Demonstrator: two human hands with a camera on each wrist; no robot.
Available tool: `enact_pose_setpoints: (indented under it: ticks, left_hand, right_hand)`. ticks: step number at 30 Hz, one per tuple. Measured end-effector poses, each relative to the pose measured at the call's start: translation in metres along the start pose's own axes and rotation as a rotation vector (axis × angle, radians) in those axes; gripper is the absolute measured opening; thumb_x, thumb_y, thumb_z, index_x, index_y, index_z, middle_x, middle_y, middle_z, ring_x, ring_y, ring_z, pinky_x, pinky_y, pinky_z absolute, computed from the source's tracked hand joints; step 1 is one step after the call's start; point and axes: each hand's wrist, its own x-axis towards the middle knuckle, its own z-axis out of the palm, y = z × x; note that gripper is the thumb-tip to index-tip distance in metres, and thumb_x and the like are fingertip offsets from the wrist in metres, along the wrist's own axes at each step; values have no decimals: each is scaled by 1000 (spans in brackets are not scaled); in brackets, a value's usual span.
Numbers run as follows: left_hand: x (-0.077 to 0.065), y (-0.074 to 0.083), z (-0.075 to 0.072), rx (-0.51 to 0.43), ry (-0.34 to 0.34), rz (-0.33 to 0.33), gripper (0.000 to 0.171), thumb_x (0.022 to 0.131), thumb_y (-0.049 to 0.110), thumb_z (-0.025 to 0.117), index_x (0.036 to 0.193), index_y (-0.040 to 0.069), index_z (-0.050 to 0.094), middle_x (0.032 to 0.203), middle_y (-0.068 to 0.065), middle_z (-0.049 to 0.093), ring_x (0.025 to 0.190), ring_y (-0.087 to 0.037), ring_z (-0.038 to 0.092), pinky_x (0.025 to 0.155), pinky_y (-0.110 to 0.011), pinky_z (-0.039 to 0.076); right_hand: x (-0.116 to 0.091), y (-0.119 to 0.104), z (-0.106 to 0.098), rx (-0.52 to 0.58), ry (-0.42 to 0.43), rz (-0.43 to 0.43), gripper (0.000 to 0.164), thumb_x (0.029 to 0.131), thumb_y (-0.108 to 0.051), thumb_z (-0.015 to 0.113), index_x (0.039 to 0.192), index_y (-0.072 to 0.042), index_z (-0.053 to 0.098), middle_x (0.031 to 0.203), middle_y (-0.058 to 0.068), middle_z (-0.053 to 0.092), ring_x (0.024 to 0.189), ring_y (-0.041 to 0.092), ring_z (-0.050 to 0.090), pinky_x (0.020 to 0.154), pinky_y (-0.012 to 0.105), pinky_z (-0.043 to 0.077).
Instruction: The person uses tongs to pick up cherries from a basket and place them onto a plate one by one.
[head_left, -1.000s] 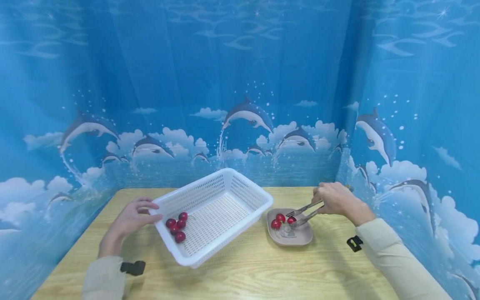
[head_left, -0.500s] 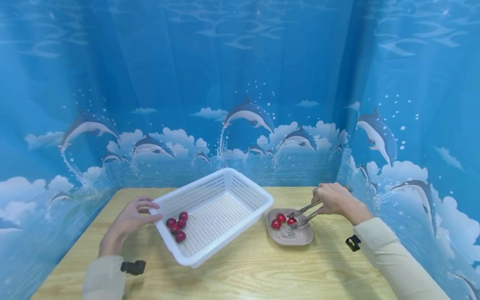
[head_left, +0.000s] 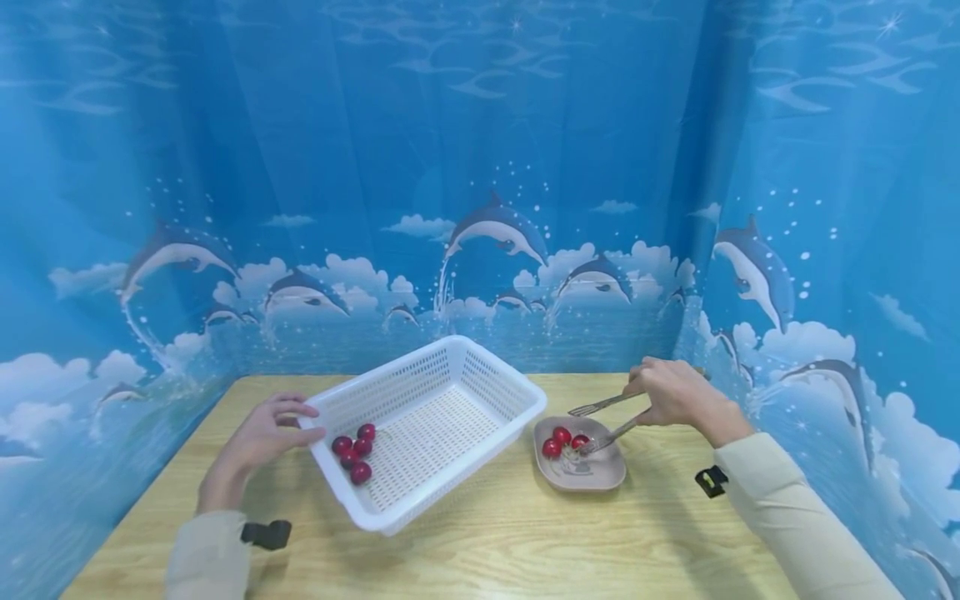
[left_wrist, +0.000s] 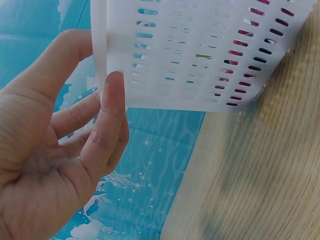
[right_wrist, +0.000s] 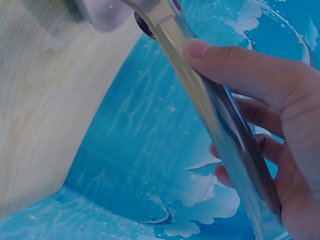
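My left hand (head_left: pixel 258 435) pinches the left corner rim of a white perforated plastic basket (head_left: pixel 431 454), tilted over the table; in the left wrist view its thumb and fingers grip the basket edge (left_wrist: pixel 100 55). Several dark red cherries (head_left: pixel 361 473) lie bunched at the basket's left end. On the right, my right hand (head_left: pixel 671 392) holds metal tongs (head_left: pixel 621 431) with their two arms spread apart. Below them is a small beige dish (head_left: pixel 551 473) with three red cherries (head_left: pixel 552 448). The lower tongs tip is right at the rightmost cherry (head_left: pixel 580 441); the upper one is over the dish's back rim.
Everything is on a light wood-grain table (head_left: pixel 480 558). Blue curtains (head_left: pixel 450 167) with dolphins and clouds surround it at the back and both sides. The basket's right end stands close to the dish.
The tongs' arms have spread apart, the upper one rising away from the rightmost cherry, and my right hand has lifted slightly. The left hand and basket stay as they were.
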Motion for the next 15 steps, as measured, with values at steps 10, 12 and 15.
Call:
enact_pose_setpoints:
  ticks: [10, 12, 15]
  left_hand:
    - [0, 0, -1, -8, 0, 9, 61, 86, 32, 84, 129, -7, 63, 160, -30, 31, 133, -52, 51, 105, -59, 54]
    - [-1, 1, -1, -12, -1, 14, 61, 86, 32, 84, 129, -7, 63, 161, -30, 30, 133, -52, 51, 105, -59, 54]
    - [-2, 1, -1, -19, -2, 18, 61, 86, 31, 84, 129, -7, 63, 160, -30, 31, 133, -52, 51, 105, -60, 54]
  right_hand:
    - [5, 4, -13, -27, 144, -18, 46, 66, -34, 97, 105, -17, 82, 100, 3, 75, 91, 24, 67, 62, 38, 61]
    - [7, 2, -16, -30, 161, -22, 45, 66, -33, 97, 105, -16, 82, 101, 4, 75, 91, 24, 66, 62, 37, 61]
    - [9, -1, -21, -38, 195, -37, 44, 66, -31, 97, 105, -16, 82, 100, 4, 75, 90, 23, 66, 61, 36, 60]
